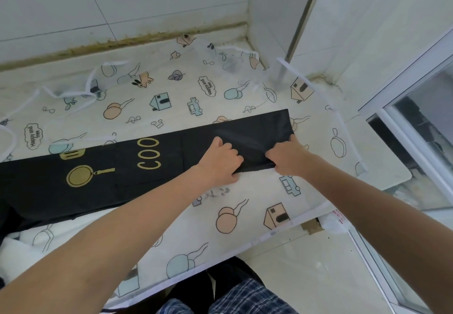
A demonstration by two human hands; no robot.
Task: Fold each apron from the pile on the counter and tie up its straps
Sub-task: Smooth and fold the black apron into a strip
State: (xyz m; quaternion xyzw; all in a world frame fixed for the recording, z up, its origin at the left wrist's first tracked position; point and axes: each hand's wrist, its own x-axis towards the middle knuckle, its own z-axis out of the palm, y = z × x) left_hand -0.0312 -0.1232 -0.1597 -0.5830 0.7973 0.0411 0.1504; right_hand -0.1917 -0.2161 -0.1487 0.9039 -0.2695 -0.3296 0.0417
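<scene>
Your black apron (147, 166) lies folded into a long narrow band across the counter (382, 174), running from the near left edge of the view up toward the far right. It rests on top of a pale, see-through apron (171, 98) printed with houses, cars and leaves, which is spread flat beneath it and hangs over the near edge of the counter. Gold print shows on the black band: a frying pan and the letters "COO".

Both of your hands are at the right end of the band. Your left hand (220, 159) sits on the black fabric with its fingers curled, knuckles up, the fingertips tucked at the near edge of the band where the cloth meets the printed apron; it looks to be pinching that edge, though the tips themselves are hidden. Your right hand (289, 157) is just to the right of it, fingers bent and closed on the corner of the band, thumb toward the far side. A short stretch of black cloth shows between the two hands, slightly creased and raised.

White straps (73, 98) of the pale apron trail loosely across the far left of the counter, and another white strap (343, 127) runs down the right side. A tiled wall (122, 7) stands behind the counter, and a window frame (404, 117) is at the right.
</scene>
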